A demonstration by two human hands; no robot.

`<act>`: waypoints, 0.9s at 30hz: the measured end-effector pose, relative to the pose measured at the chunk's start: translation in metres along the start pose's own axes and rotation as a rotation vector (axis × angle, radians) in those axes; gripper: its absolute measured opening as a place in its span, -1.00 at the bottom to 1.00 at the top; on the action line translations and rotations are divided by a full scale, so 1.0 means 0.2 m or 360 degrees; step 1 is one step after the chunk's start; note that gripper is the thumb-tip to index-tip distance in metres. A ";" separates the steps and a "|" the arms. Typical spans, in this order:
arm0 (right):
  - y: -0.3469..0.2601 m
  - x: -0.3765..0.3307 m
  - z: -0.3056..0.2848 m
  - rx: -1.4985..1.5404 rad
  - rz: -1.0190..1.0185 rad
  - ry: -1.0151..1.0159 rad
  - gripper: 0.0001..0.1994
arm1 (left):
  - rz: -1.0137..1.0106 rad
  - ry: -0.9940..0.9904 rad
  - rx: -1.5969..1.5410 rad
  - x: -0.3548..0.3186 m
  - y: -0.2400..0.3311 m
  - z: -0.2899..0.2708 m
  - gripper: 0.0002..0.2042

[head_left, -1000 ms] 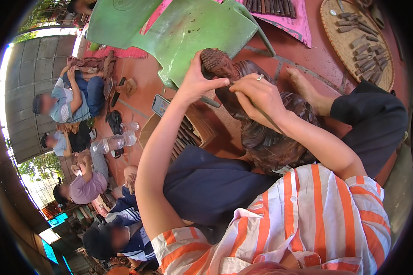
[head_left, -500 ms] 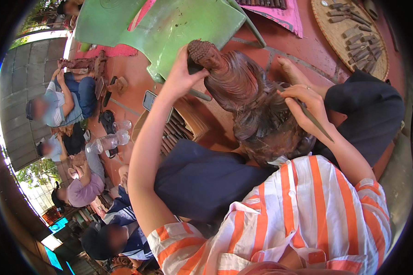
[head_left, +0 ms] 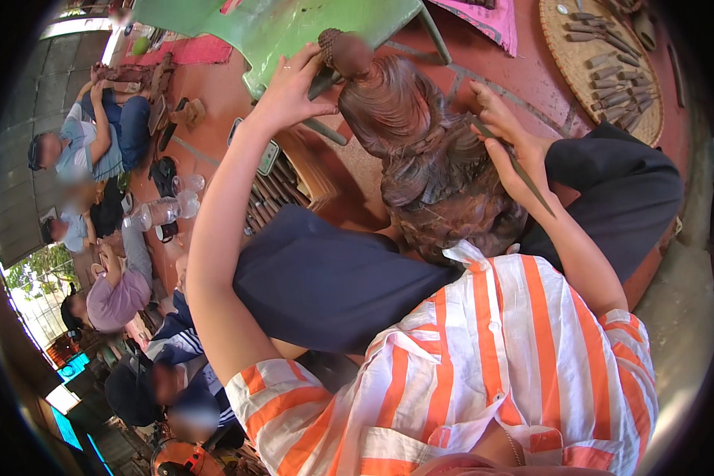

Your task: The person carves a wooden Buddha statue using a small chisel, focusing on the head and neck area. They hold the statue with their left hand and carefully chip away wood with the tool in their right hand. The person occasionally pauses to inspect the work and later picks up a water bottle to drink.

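Note:
A dark brown carved wooden seated statue (head_left: 428,170) with a beaded-looking hair knob stands upright between my legs, tilted a little left. My left hand (head_left: 289,91) is at the left side of its head, thumb spread away from the fingers and fingertips at or near the back of the head; contact is hard to tell. On the statue's right side my right hand (head_left: 523,163) grips a slim dark tapered tool (head_left: 529,184). One end of the tool is by the statue's lap, and the other points back over my wrist.
A green plastic chair (head_left: 293,32) stands just beyond the statue. At far right a round woven tray (head_left: 565,71) bears several wooden-handled tools. Left of the statue are a box (head_left: 305,163) with tool handles and a phone (head_left: 267,157). Several people sit at left near plastic bottles (head_left: 163,210).
My left hand has loosened from the statue's head and neck, its thumb now apart. My right hand keeps the tool beside the lap. The whole view has shifted slightly.

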State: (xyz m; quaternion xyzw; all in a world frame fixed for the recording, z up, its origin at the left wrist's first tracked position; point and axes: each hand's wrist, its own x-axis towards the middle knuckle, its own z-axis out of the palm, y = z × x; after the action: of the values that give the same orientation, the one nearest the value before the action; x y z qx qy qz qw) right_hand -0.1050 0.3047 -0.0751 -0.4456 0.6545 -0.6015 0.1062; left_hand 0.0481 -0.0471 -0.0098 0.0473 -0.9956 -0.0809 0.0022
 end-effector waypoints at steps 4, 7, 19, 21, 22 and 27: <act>-0.05 0.06 0.04 0.0042 0.0209 -0.0025 -0.79 | -0.0016 -0.0027 0.0035 -0.01 -0.03 0.03 0.04; -0.10 0.20 0.10 -0.0106 0.0200 -0.0149 -0.80 | -0.0022 0.0053 0.0126 -0.02 -0.05 0.09 0.08; -0.37 0.54 0.39 -0.0125 0.0368 -0.0236 -0.82 | -0.0144 -0.0063 -0.0180 0.00 0.06 0.00 0.10; -0.34 0.56 0.42 -0.0180 0.0299 -0.0177 -0.83 | -0.0139 -0.0030 -0.0173 -0.01 0.06 0.01 0.09; -0.35 0.57 0.44 -0.0254 0.0287 -0.0165 -0.83 | -0.0134 -0.0027 -0.0151 -0.01 0.06 0.01 0.09; -0.15 0.64 0.50 -0.0380 -0.0493 -0.0056 -0.86 | -0.0096 0.0023 -0.0162 0.00 0.06 0.01 0.08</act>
State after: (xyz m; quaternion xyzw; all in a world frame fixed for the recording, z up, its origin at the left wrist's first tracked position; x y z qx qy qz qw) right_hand -0.0975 0.1481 -0.0228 -0.5607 0.6429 -0.5209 -0.0298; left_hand 0.0461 -0.0355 -0.0100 0.0779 -0.9883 -0.1311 0.0095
